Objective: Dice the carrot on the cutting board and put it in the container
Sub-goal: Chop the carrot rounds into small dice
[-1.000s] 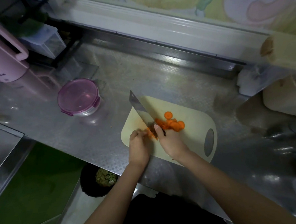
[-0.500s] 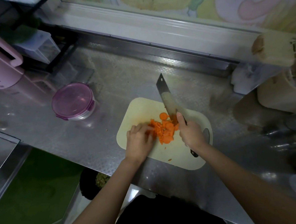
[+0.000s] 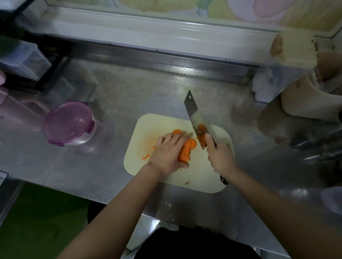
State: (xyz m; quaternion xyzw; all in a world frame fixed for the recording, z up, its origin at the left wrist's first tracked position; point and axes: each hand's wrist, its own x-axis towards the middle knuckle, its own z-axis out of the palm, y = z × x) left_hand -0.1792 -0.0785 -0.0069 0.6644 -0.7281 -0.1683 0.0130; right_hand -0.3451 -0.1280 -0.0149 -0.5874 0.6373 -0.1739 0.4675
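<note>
On the cutting board [image 3: 203, 171], a left hand [image 3: 168, 151], fingers together, pressed flat on the carrot slices [image 3: 186, 152]. The right hand [image 3: 221, 158], fingers clamped round a cleaver [image 3: 194, 118], held it beside them. A hasty chop could nick the fingers; the container [image 3: 70, 123] sat lidded, well apart.

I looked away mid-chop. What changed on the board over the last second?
The right hand swung the knife from the left of the cutting board to its right, slices sticking to the blade. The left hand gathered the carrot slices into a pile and covers it. Container stays lidded.
</note>
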